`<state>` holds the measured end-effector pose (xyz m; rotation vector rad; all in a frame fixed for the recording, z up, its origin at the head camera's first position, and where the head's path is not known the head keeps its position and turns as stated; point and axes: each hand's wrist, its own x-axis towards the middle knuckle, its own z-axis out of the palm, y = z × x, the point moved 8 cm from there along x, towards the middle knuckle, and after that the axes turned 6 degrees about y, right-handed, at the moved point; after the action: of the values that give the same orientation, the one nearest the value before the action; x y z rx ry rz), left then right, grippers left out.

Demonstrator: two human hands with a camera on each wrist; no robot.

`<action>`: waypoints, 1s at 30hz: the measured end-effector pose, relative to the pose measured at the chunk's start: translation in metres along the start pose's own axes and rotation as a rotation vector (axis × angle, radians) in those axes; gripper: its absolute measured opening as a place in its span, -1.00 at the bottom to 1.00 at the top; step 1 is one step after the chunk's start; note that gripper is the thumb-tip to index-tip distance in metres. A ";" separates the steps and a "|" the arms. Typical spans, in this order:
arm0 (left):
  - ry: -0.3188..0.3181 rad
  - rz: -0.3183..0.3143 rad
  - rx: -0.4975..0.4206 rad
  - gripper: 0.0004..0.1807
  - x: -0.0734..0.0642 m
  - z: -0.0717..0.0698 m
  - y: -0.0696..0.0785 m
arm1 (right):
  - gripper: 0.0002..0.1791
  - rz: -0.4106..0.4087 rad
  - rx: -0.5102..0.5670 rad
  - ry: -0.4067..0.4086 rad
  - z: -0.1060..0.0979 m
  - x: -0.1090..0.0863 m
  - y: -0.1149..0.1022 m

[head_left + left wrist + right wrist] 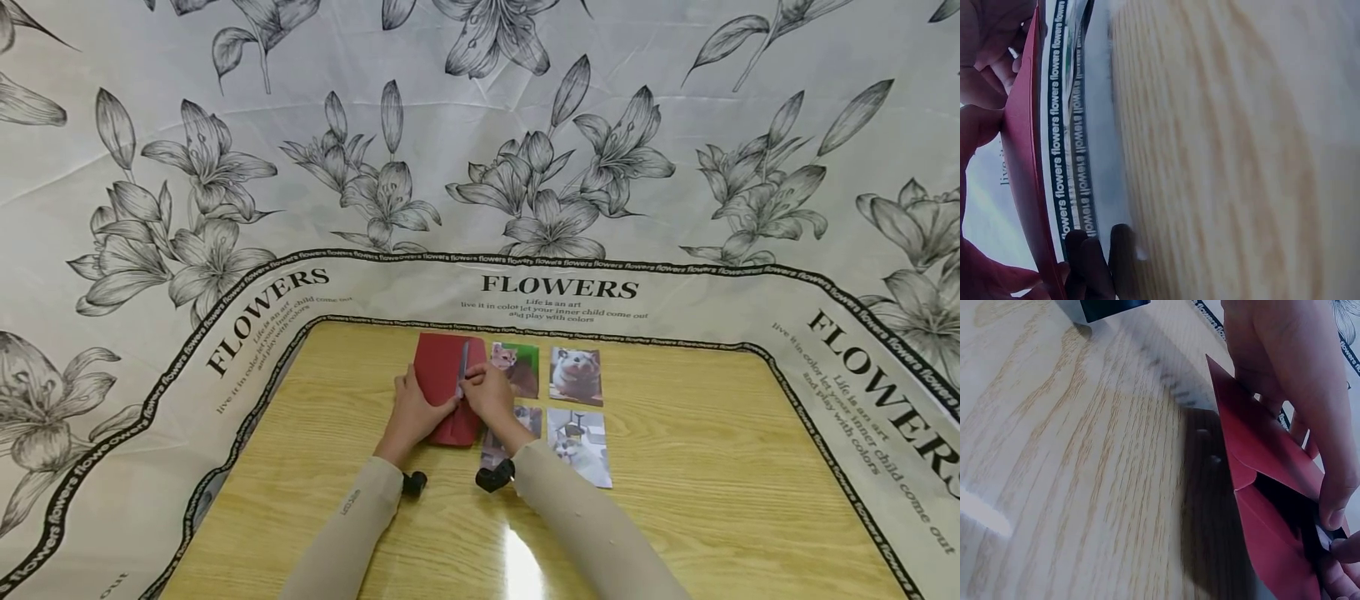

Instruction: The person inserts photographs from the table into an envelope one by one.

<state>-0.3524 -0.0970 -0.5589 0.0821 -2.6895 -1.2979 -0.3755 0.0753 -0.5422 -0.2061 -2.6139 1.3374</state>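
My left hand (411, 410) grips a red envelope (437, 367), with the thumb on the near face and fingers behind it. The envelope's mouth stands parted, showing a dark inside in the right wrist view. A thin grey-blue card (463, 360) sticks up at the mouth, seen nearly edge-on, its lower part hidden. My right hand (491, 398) pinches this card beside the left thumb. In the right wrist view, the pale card edge (1322, 537) lies between the fingertips at the opening. The left wrist view shows the envelope (1025, 150) from its side.
Right of the envelope lie animal photos: a kitten photo (527, 360), a photo of a round furry animal (576, 375), a white cat photo (581, 450) and one partly covered photo (531, 419). A flower-printed cloth (555, 292) borders the wooden table (690, 467).
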 end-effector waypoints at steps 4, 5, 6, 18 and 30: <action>0.001 -0.001 0.007 0.27 0.001 0.002 0.001 | -0.83 0.040 0.033 -0.015 0.000 -0.001 0.004; 0.002 -0.001 0.008 0.27 0.002 0.002 0.001 | -0.83 0.046 0.039 -0.019 -0.001 -0.001 0.004; 0.003 0.000 0.011 0.27 0.002 0.003 0.001 | -0.82 0.042 0.046 -0.020 -0.001 -0.001 0.004; 0.001 -0.035 0.036 0.32 0.002 0.006 -0.004 | -0.84 -0.015 0.163 -0.015 -0.029 -0.005 0.015; -0.018 -0.045 0.032 0.35 0.002 0.004 -0.005 | -0.79 -0.007 0.117 0.002 -0.070 0.001 0.048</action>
<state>-0.3551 -0.0976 -0.5651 0.1370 -2.7390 -1.2740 -0.3582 0.1585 -0.5416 -0.1801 -2.5225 1.4807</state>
